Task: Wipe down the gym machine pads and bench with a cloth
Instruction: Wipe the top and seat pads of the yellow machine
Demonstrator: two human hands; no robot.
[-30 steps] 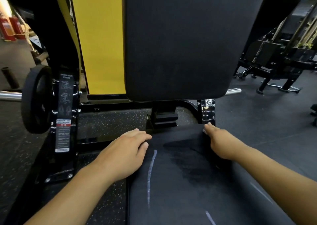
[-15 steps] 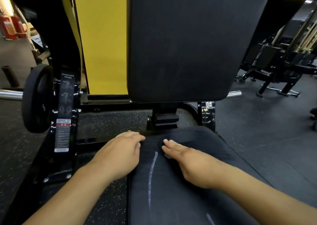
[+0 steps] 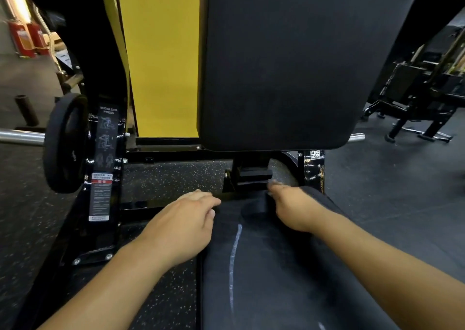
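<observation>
Seat pad (image 3: 289, 274) of the shoulder-press machine fills the lower middle of the view, a dark cloth (image 3: 254, 207) lying bunched at its far edge just under the upright back pad (image 3: 297, 60); a pale streak runs down the seat, so I judge the wiping underway here and unfinished, with no sign either way on the back pad. Left hand (image 3: 183, 225) rests flat and relaxed on the seat's left edge, holding nothing; right hand (image 3: 294, 207) presses on the cloth at the far end, its fingertips blurred, so whether it pinches the cloth or merely pushes it I cannot tell.
</observation>
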